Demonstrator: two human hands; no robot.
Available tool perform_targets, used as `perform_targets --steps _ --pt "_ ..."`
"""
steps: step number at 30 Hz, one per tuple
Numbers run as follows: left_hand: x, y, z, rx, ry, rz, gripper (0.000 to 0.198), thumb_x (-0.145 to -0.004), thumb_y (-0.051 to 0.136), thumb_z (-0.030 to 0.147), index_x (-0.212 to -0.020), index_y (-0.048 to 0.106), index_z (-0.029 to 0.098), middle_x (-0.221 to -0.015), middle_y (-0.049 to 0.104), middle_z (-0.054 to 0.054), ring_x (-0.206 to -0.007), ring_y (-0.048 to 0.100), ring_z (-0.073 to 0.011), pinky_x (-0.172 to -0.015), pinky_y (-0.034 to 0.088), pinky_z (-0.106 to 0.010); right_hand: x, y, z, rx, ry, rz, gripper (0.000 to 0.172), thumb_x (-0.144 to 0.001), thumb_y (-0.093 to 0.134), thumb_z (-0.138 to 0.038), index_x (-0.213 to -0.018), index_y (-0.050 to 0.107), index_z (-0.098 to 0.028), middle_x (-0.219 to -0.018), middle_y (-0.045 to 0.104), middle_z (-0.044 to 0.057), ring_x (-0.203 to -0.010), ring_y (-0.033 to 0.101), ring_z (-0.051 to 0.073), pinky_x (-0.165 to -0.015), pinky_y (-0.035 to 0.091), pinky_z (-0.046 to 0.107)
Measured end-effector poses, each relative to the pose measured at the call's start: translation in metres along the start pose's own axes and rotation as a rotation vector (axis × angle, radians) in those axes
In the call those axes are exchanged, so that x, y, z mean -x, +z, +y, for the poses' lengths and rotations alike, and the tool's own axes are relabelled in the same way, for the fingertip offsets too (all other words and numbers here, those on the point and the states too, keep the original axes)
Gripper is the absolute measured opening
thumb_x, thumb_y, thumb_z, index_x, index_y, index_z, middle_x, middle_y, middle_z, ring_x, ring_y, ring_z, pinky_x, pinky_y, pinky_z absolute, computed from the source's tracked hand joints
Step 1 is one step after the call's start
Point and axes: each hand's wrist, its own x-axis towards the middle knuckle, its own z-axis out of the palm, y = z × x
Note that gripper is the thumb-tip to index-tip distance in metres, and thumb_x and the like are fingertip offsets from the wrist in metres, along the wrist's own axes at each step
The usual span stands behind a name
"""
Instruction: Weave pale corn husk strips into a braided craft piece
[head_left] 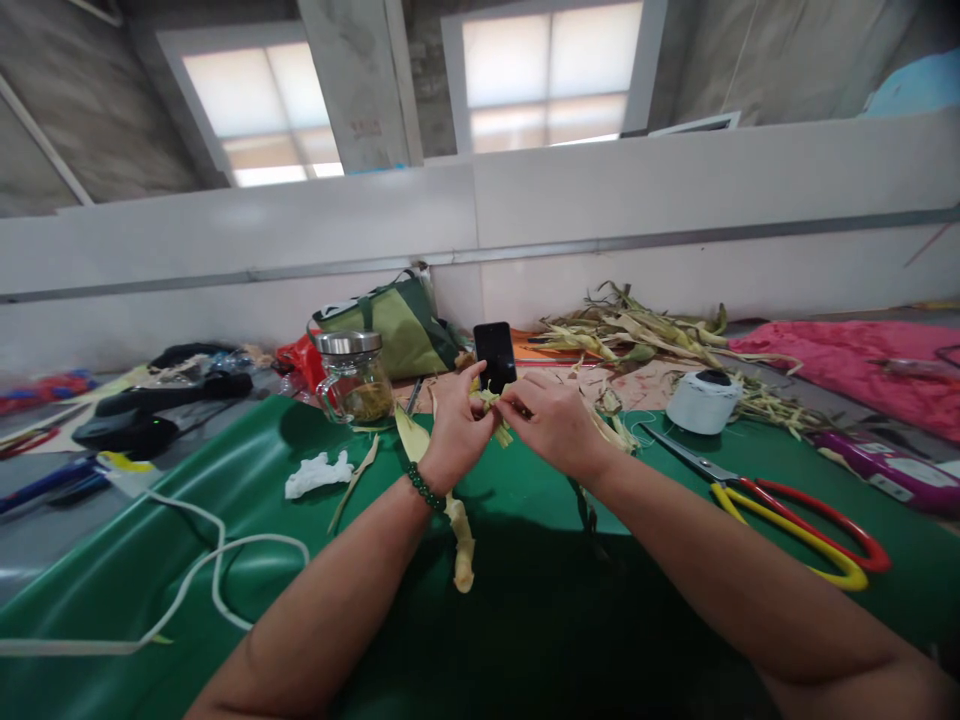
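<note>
My left hand (456,418), with a dark green bead bracelet (426,487) at its wrist, is closed in a pinch on a small bundle of pale yellow-green plant strips (503,435). From the other side my right hand (556,422) pinches the same bundle, its fingertips meeting those of the left. Much of the bundle is hidden by the fingers. Below the left wrist lies a pale, thick plant stalk (463,555), and a broad yellowish leaf (412,440) shows beside that hand. Just behind the fingertips stands a black phone (495,356).
Scissors (720,478) with red and yellow handles and a white thread spool (703,405) lie right. A lidded glass mug (364,385), crumpled tissue (319,474) and white cord (217,560) are left on the green mat (247,470). Dried plant stalks (637,330) are piled behind.
</note>
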Motion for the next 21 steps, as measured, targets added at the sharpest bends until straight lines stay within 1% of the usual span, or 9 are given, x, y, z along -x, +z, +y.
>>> perform_targets --steps 4,7,9,11,12,14,18,20,21 --pt "0.005 0.002 0.000 -0.056 0.081 0.010 0.066 -0.076 0.058 0.017 -0.138 0.037 0.012 -0.051 0.045 0.007 -0.051 0.044 -0.0123 -0.059 0.039 -0.024 -0.001 0.000 -0.006 -0.235 0.132 -0.015 0.013 -0.085 0.056 -0.020 -0.078 0.066 -0.017 -0.077 0.067 0.005 -0.073 0.060 0.015 -0.068 0.042 0.026" --pt "0.008 0.004 -0.002 -0.184 0.145 -0.035 0.070 -0.079 0.052 0.017 -0.144 0.026 0.014 -0.056 0.051 0.005 -0.055 0.046 -0.0137 -0.062 0.039 -0.024 -0.005 -0.002 -0.001 -0.361 0.239 -0.069 0.012 -0.083 0.058 -0.021 -0.088 0.067 -0.016 -0.075 0.069 0.004 -0.067 0.061 0.014 -0.064 0.043 0.025" --pt "0.010 0.006 -0.004 -0.256 0.185 -0.083 0.071 -0.080 0.050 0.018 -0.145 0.023 0.012 -0.062 0.055 0.001 -0.058 0.047 -0.0149 -0.061 0.038 -0.025 -0.007 -0.004 0.005 -0.418 0.264 -0.165 0.013 -0.081 0.058 -0.021 -0.084 0.069 -0.015 -0.068 0.067 0.003 -0.060 0.058 0.013 -0.058 0.041 0.024" --pt "0.013 0.009 -0.006 -0.287 0.215 -0.124 0.071 -0.081 0.047 0.018 -0.146 0.020 0.010 -0.063 0.055 -0.001 -0.058 0.047 -0.0157 -0.059 0.037 -0.025 -0.009 -0.006 0.012 -0.472 0.248 -0.267 0.013 -0.079 0.058 -0.020 -0.073 0.069 -0.015 -0.059 0.062 0.001 -0.053 0.054 0.011 -0.053 0.038 0.023" --pt "0.014 0.011 -0.006 -0.284 0.223 -0.137 0.072 -0.081 0.047 0.017 -0.146 0.019 0.009 -0.062 0.054 0.000 -0.057 0.047 -0.0156 -0.059 0.037 -0.025 -0.010 -0.007 0.015 -0.489 0.234 -0.279 0.014 -0.077 0.059 -0.019 -0.069 0.069 -0.015 -0.057 0.060 0.000 -0.052 0.052 0.011 -0.051 0.037 0.022" --pt "0.016 0.013 -0.005 -0.235 0.223 -0.154 0.075 -0.080 0.048 0.016 -0.147 0.015 0.009 -0.060 0.052 0.001 -0.054 0.044 -0.0143 -0.057 0.035 -0.025 -0.010 -0.009 0.018 -0.487 0.184 -0.205 0.012 -0.074 0.061 -0.018 -0.065 0.068 -0.015 -0.059 0.058 -0.001 -0.054 0.051 0.010 -0.053 0.037 0.022" --pt "0.018 0.015 -0.001 0.019 0.142 -0.247 0.088 -0.077 0.055 0.015 -0.148 0.005 0.012 -0.053 0.040 0.009 -0.047 0.036 -0.0094 -0.051 0.030 -0.021 -0.011 -0.010 0.017 -0.504 0.082 0.053 0.014 -0.076 0.060 -0.020 -0.066 0.068 -0.016 -0.067 0.057 0.002 -0.067 0.052 0.012 -0.062 0.041 0.025" --pt "0.017 0.015 0.000 0.193 0.067 -0.293 0.087 -0.076 0.059 0.017 -0.148 0.010 0.015 -0.052 0.037 0.011 -0.046 0.035 -0.0078 -0.051 0.031 -0.020 -0.011 -0.010 0.015 -0.578 0.088 0.127 0.016 -0.078 0.060 -0.023 -0.067 0.068 -0.016 -0.067 0.057 0.002 -0.068 0.052 0.013 -0.063 0.042 0.026" --pt "0.016 0.014 0.001 0.278 0.026 -0.314 0.084 -0.075 0.061 0.019 -0.146 0.018 0.016 -0.052 0.037 0.011 -0.047 0.036 -0.0074 -0.051 0.032 -0.020 -0.012 -0.010 0.015 -0.616 0.104 0.155 0.016 -0.079 0.060 -0.025 -0.067 0.068 -0.017 -0.066 0.056 0.002 -0.067 0.052 0.013 -0.062 0.042 0.026"
